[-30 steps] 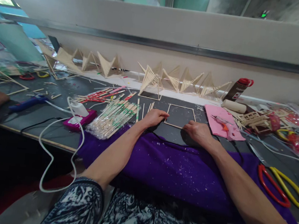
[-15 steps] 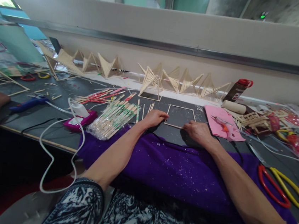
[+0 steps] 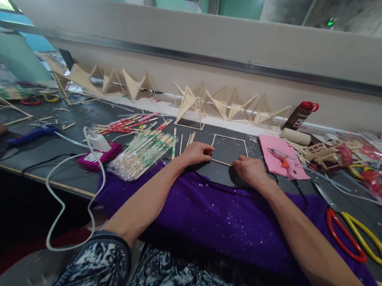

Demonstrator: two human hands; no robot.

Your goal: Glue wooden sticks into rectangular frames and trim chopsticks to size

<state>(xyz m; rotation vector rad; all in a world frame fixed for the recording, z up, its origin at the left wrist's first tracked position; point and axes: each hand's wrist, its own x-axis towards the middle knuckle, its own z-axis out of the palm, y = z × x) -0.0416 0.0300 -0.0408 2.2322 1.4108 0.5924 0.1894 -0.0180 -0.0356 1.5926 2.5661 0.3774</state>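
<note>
1. The dark worktop (image 3: pixel 81 109) goes from one side of the view to the other, with lots of things on it
2. A purple cloth (image 3: pixel 216 223) with white bits on it hangs over the near edge, low in the middle of the view
3. A row of pointy stick shapes (image 3: pixel 189 101) stands at the back, across the upper middle and upper left
4. Big scissors (image 3: pixel 333 205) lie at the lower right, with one red handle and one yellow handle
5. A clear packet of sticks (image 3: pixel 144 151) lies left of the middle, with green marks on it
6. A pink sheet (image 3: pixel 278 144) lies right of the middle, with a glue gun (image 3: pixel 283 159) on top
7. The thin stick square (image 3: pixel 222 162) lies flat on the worktop, in the middle of the view
8. The right hand (image 3: pixel 250 169) is at the square's near right corner, with its fingers bent; I cannot tell if they grip the wood
9. The left hand (image 3: pixel 196 153) is at the near left corner; a dark gap shows by its bent fingers, but I cannot tell if the tips pinch the wood
10. A few loose sticks (image 3: pixel 191 137) lie just past the left hand, near the middle
</note>
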